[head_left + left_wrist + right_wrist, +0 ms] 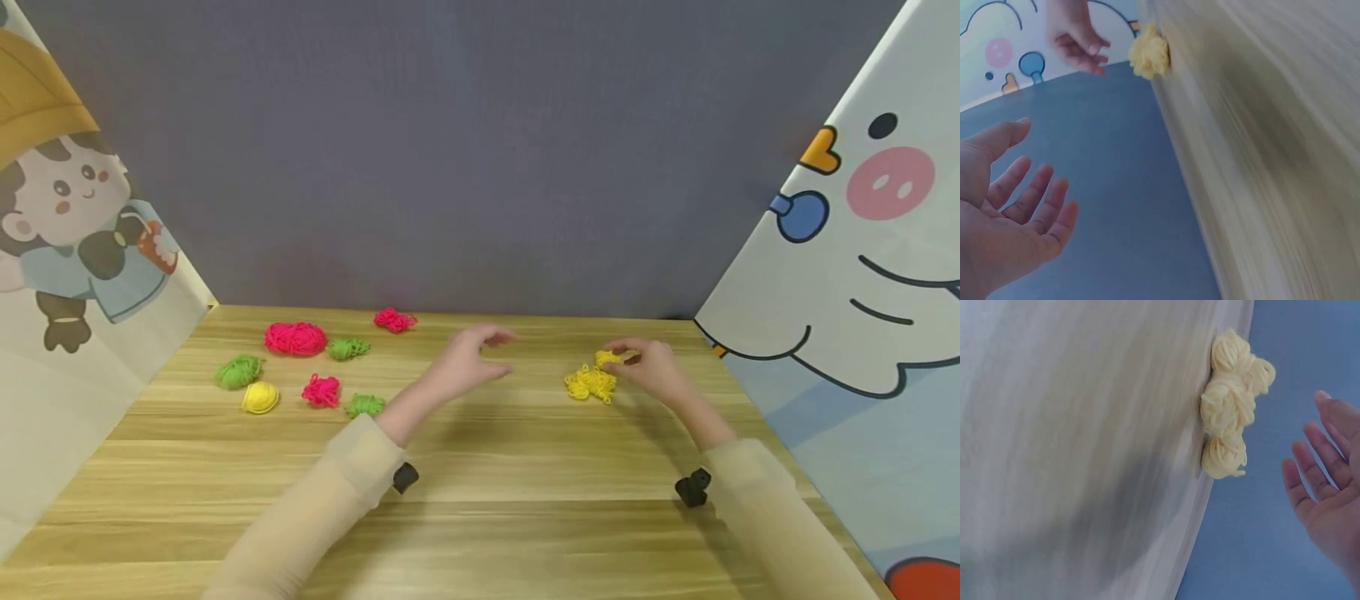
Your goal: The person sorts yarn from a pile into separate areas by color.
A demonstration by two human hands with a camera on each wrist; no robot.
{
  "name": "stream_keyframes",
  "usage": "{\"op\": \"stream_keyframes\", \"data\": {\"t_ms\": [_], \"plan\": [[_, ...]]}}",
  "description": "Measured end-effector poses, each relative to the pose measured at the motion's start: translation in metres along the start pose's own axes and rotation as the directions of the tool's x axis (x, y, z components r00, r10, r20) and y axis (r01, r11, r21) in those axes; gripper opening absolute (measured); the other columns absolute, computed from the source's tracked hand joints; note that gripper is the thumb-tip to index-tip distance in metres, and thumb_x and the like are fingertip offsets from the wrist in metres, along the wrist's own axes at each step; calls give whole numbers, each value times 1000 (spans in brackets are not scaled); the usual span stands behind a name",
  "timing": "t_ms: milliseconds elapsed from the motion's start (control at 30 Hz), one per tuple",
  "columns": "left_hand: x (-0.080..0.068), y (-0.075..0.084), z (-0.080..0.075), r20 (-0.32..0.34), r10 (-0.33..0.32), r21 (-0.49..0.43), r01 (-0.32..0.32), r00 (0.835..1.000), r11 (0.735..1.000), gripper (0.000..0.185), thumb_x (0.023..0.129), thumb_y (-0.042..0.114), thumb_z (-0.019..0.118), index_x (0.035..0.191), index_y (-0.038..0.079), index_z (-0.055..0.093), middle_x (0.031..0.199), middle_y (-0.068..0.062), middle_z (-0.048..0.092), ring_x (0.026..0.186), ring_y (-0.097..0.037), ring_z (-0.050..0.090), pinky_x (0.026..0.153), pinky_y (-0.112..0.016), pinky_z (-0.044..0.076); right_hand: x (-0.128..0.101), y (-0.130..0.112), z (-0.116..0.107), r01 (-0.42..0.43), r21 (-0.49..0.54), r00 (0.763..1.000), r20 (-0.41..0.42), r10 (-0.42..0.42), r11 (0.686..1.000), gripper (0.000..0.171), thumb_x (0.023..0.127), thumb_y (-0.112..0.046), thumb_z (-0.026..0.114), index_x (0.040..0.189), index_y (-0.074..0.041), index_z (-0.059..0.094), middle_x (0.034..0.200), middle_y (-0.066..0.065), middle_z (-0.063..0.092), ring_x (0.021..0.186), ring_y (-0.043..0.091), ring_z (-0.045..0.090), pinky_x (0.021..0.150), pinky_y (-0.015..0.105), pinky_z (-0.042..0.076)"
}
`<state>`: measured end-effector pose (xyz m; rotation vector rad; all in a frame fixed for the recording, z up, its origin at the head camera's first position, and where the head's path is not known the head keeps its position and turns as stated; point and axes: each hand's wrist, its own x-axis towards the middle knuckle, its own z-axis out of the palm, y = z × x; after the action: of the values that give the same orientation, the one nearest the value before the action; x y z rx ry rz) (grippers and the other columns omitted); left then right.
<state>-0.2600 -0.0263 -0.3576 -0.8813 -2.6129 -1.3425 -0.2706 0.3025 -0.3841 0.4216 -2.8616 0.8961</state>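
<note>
My left hand [467, 360] hovers over the middle of the table, thumb and fingers spread apart with nothing between them. In the left wrist view the same hand [1016, 212] shows its bare palm and loosely bent fingers. Beside a cluster of yellow yarn [591, 382] at the right is my right hand [651, 367], overlapping the edge of a small yellow yarn ball [608, 358]. Seen from the right wrist, that hand [1332, 472] is apart from the bunched yellow yarn [1229, 406], its fingers relaxed and holding nothing.
On the left of the wooden table [510, 533] lie a large pink yarn skein [295, 338], two smaller pink bundles [321, 391], several green yarn bundles [238, 372] and a yellow yarn ball [260, 398]. A grey panel [465, 167] stands behind; cartoon-printed panels flank both sides.
</note>
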Motion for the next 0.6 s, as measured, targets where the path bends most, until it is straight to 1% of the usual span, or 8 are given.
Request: {"op": "stream_keyframes", "data": {"t_ms": [100, 233, 367, 500, 600], "plan": [[-8, -4, -13, -22, 8, -11, -9, 1000, 1000, 45, 79, 19, 76, 121, 13, 61, 116, -2, 64, 110, -23, 56, 97, -41, 46, -4, -3, 4, -3, 8, 1000, -17, 3, 1000, 34, 84, -18, 72, 115, -5, 66, 111, 19, 66, 101, 37, 60, 80, 47, 54], [-19, -10, -27, -31, 9, -11, -10, 999, 1000, 46, 80, 19, 76, 123, 13, 60, 118, -5, 63, 114, -25, 55, 101, -43, 43, -7, -2, 8, 25, 13, 999, -44, -25, 1000, 33, 83, -15, 72, 114, -4, 66, 110, 20, 65, 101, 37, 60, 82, 50, 53], [-29, -16, -38, -37, 37, 34, -36, 999, 999, 49, 80, 21, 76, 124, 11, 59, 122, -6, 62, 114, -23, 55, 102, -42, 42, -7, 3, 13, 50, 2, 996, -76, -50, 999, 33, 82, -14, 73, 112, -3, 67, 109, 20, 66, 100, 36, 60, 81, 51, 52], [-39, -24, -48, -41, 69, 81, -65, 997, 995, 52, 80, 24, 76, 126, 12, 58, 125, -3, 60, 115, -22, 55, 101, -42, 43, -8, 5, 18, 43, 23, 995, -88, -41, 999, 34, 82, -14, 74, 113, -3, 66, 112, 19, 65, 102, 36, 59, 82, 52, 52], [-46, -30, -55, -37, 70, 85, -66, 997, 994, 52, 80, 24, 76, 128, 14, 57, 128, -2, 58, 118, -22, 53, 102, -43, 42, -9, 6, 22, 32, 55, 995, -95, -26, 998, 35, 82, -13, 74, 114, -2, 65, 114, 19, 64, 105, 37, 57, 83, 54, 51]]}}
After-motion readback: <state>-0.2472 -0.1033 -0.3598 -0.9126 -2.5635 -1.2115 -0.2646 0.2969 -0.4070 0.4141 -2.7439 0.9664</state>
